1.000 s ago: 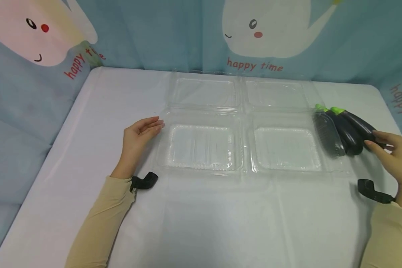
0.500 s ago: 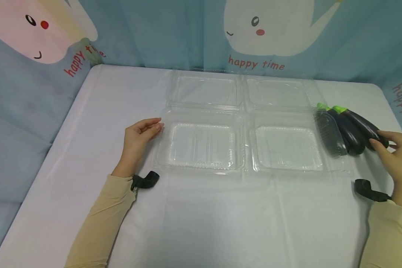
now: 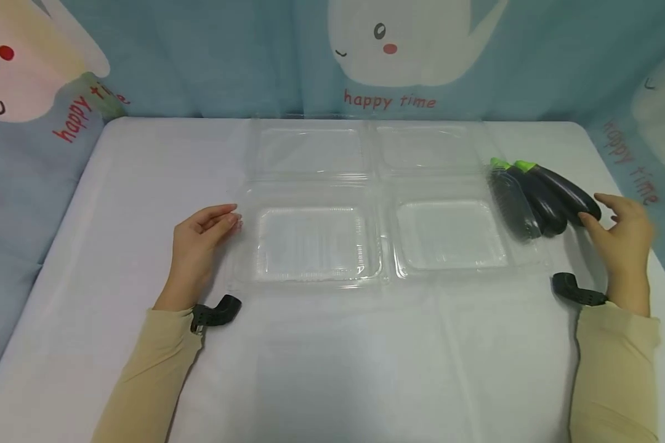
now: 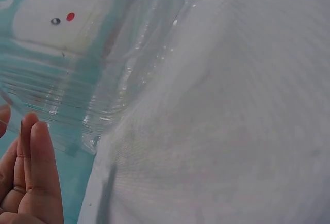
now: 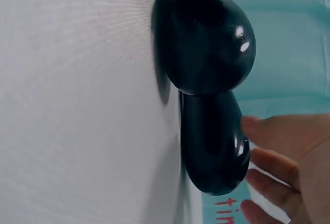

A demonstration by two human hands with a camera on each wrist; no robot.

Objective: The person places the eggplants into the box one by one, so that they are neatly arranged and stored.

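Note:
Two clear plastic clamshell boxes lie open side by side in the head view, the left box [image 3: 310,246] and the right box [image 3: 449,237], lids folded back. My left hand [image 3: 194,252] pinches the left box's outer edge between thumb and fingers; ribbed plastic shows beside the fingers [image 4: 44,154] in the left wrist view. Three dark purple eggplants with green caps lie at the right. My right hand [image 3: 623,240] holds the rounded end of the outermost eggplant [image 3: 565,187]. The innermost eggplant [image 3: 512,206] shows through clear ribbed plastic.
A white cloth [image 3: 338,363] covers the table. Blue curtains [image 3: 244,61] printed with whales hang along its back and sides. The box lids [image 3: 310,151] reach to the table's back edge. A black wrist mount [image 3: 218,312] sits on the left wrist.
The head view has turned slightly right, so the scene shifts left in it. Both hands keep their places at the box edge and the outermost eggplant's end.

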